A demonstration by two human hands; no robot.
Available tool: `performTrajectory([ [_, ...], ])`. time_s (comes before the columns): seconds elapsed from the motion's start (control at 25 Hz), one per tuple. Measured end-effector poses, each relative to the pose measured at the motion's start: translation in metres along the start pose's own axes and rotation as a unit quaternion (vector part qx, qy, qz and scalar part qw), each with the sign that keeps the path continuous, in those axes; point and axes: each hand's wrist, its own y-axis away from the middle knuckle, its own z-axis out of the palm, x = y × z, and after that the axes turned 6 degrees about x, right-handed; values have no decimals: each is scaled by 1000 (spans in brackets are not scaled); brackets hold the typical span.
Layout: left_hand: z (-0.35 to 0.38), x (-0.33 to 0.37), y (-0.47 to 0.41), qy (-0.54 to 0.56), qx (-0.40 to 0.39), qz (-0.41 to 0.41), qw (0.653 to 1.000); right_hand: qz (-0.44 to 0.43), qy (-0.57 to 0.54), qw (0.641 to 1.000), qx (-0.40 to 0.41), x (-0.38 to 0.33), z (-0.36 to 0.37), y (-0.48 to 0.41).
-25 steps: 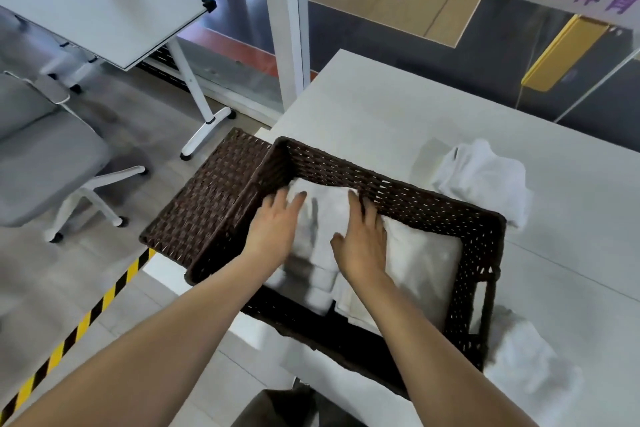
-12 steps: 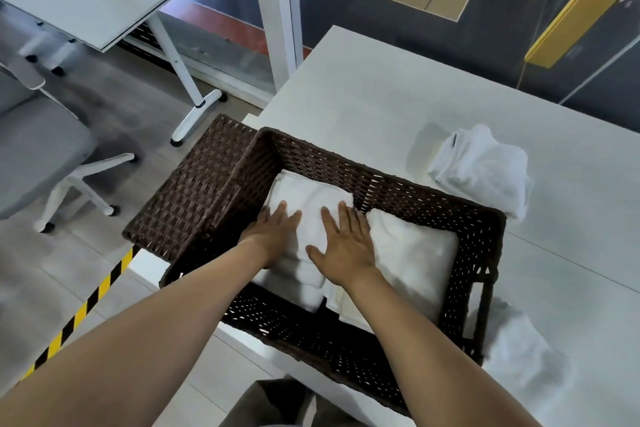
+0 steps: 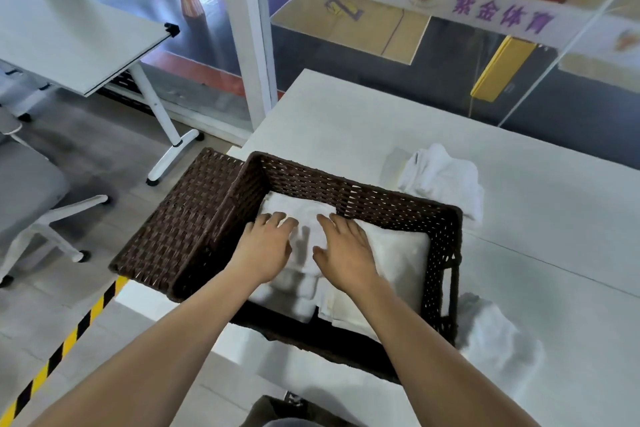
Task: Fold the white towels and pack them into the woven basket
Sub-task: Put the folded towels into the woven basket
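a: what has moved since a second ago?
b: both my hands have drawn back from the far wall of the woven basket [image 3: 446, 253]. the fingers that were up against it now lie flat, nearer the middle

a: what are they on?
b: my left hand [image 3: 266, 246] and right hand [image 3: 346, 253] sit side by side at the centre of the frame, palms down. the fingers are straight and a little spread, pressing on the folded towel [image 3: 304, 215] in the left half of the basket. neither hand grips anything

a: and the other towels?
b: a second folded towel [image 3: 398, 253] lies in the right half, touching the first. a crumpled towel [image 3: 443, 180] sits on the white table [image 3: 346, 121] just beyond the basket's far right corner. another loose towel [image 3: 495, 340] lies just outside the right wall, lower right of the frame

a: anything on the left?
b: the basket's woven flap [image 3: 180, 218] lies opened out past the table's edge, centre left. further left stands a grey chair [image 3: 27, 191], with a second table [image 3: 69, 38] at upper left and yellow-black tape [image 3: 69, 340] on the floor at lower left
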Motion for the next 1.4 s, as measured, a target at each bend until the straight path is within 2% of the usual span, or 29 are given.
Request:
performTrajectory([
  [0.12, -16, 19, 14, 55, 112, 49, 991, 26, -7, 998, 60, 5, -22, 23],
  [0.24, -26, 50, 23, 87, 163, 94, 978, 61, -12, 990, 130, 19, -45, 55],
  [0.52, -37, 141, 44, 130, 154, 196, 960, 173, -17, 958, 230, 73, -85, 141],
  [0.72, -26, 221, 57, 145, 131, 267, 943, 250, -22, 935, 251, 133, -89, 205],
  [0.96, 19, 313, 82, 107, 76, 332, 934, 298, -40, 936, 184, 212, -73, 261],
  [1.16, 86, 361, 80, 62, -93, 240, 964, 318, -60, 945, 40, 265, -40, 291],
  [1.4, 170, 364, 81, 23, -236, 140, 961, 304, -93, 944, -91, 304, -11, 314],
])
